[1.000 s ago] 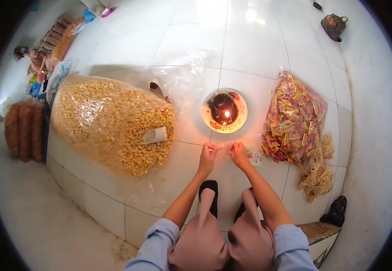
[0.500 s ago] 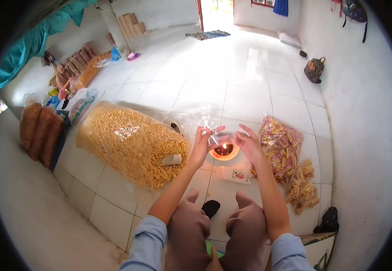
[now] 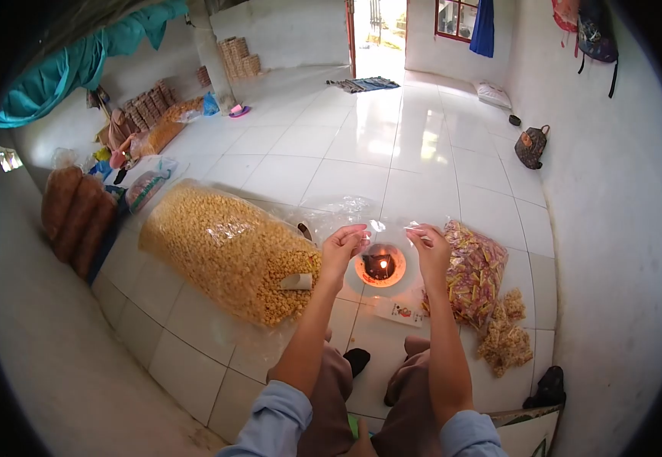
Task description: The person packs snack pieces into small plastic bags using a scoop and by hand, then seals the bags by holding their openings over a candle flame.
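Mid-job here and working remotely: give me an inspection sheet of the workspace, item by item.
Surface: pale tiled floor, glossy, with light reflections.
Job's things: clear plastic at both hands' fingertips; a lit flame in a round dish just below the hands.
Clutter: big bag of yellow snacks with a white scoop on the left; bag of red-and-yellow packets and snack bundles on the right; printed packet near the dish.
Hands: left hand and right hand raised, fingers pinched.
Cables: nothing seen.
Surroundings: white walls, bright doorway, handbag by the right wall.
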